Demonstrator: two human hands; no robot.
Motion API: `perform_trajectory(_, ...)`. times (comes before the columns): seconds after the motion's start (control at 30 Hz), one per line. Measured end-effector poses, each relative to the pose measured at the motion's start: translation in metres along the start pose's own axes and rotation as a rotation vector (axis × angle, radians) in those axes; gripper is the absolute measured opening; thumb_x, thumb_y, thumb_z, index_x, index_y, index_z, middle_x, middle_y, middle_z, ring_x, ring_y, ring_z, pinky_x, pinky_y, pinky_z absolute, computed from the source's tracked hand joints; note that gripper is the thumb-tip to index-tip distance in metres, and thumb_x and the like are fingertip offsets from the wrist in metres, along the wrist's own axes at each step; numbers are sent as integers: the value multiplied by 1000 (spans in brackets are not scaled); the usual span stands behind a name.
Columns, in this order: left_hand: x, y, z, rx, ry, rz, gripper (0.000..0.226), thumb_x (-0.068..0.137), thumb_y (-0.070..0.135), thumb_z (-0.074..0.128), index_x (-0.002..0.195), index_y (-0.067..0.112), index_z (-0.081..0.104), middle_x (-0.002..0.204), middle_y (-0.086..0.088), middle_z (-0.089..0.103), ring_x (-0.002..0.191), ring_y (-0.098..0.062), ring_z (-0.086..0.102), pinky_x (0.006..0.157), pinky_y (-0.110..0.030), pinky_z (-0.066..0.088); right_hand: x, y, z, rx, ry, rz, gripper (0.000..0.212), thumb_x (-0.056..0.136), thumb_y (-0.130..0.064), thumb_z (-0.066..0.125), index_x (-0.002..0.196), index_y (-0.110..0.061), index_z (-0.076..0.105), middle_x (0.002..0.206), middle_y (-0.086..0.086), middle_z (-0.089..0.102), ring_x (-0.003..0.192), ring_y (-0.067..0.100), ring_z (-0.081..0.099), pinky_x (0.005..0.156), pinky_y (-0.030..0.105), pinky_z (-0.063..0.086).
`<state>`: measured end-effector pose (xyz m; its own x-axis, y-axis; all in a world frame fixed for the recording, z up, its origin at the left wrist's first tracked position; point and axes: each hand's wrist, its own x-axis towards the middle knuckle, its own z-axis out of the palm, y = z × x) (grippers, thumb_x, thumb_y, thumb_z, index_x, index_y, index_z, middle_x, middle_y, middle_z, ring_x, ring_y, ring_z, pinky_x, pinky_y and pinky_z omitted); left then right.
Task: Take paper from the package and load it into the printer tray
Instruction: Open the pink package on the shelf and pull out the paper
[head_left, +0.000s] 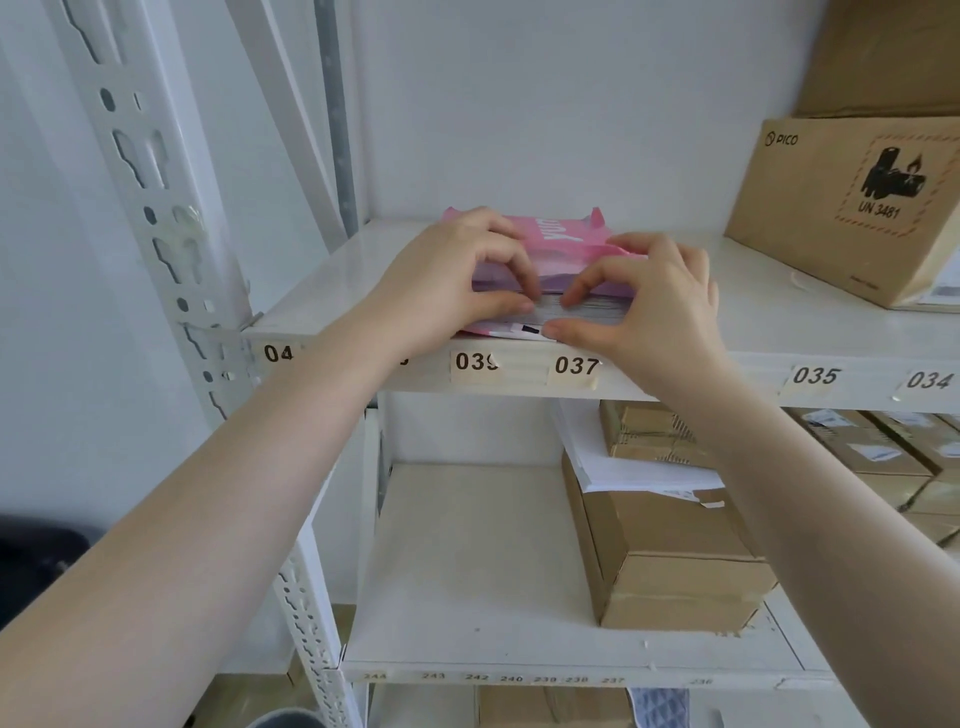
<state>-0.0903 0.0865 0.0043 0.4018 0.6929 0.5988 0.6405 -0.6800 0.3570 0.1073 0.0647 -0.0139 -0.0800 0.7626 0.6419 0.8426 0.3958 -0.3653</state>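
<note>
Both hands, left and right, are pinched on the paper at the package mouth; a modest wad should be drawn out squarely, wrapper held down.

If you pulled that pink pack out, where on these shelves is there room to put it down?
Upper shelf: bare between the pink package and the Pico box, and left of the package toward the upright post. Lower shelf: its left half is open; the right is crowded with cardboard boxes.
</note>
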Motion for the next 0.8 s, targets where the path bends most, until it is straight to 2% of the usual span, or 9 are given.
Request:
perform_trajectory(0.07,6,1,5,49,26,-8,12,71,37,75,82,34,72,114,12,58,111,-10,55,96,-40,44,0,1,1,6,2,-1,32,58,-59,77,81,-39,67,131,-5,48,128,21,31,94,30,21)
perform_trajectory(0.17,13,2,10,52,68,-24,16,65,35,78,75,31,67,99,16,60,100,-11,59,89,-43,48,1,1,1,16,7,-5,30,58,-57,77,78,-38,66,130,-7,48,127,20,31,94,30,21)
perform_trajectory(0.23,15,1,12,31,81,-18,19,64,32,80,73,29,64,91,14,61,93,-10,59,85,-42,49,1,0,1,31,17,-7,29,57,-55,78,75,-36,65,128,-8,48,126,19,32,94,30,21)
perform_trajectory(0.37,17,-1,10,-26,52,-8,15,65,24,82,72,23,69,82,13,61,83,-3,56,86,-31,46,2,0,0,69,56,-5,31,55,-53,81,73,-34,65,127,-9,49,124,17,33,96,31,24)
perform_trajectory(0.53,18,0,9,-60,38,-38,12,65,22,83,73,19,74,88,1,70,85,-9,60,88,-28,44,0,3,1,80,55,-16,31,56,-51,81,77,-35,66,125,-11,48,123,15,33,94,28,21)
perform_trajectory(0.67,16,1,9,-17,61,-24,17,65,22,83,75,17,70,81,13,62,83,-4,57,83,-18,41,0,4,2,90,56,-19,30,57,-50,81,78,-36,66,121,-13,47,121,14,33,92,27,21)
perform_trajectory(0.8,13,1,9,0,34,13,18,66,23,82,82,22,73,95,9,64,95,-6,58,88,-30,46,0,4,4,105,68,-26,30,56,-50,81,77,-36,65,122,-11,49,120,15,34,93,29,24)
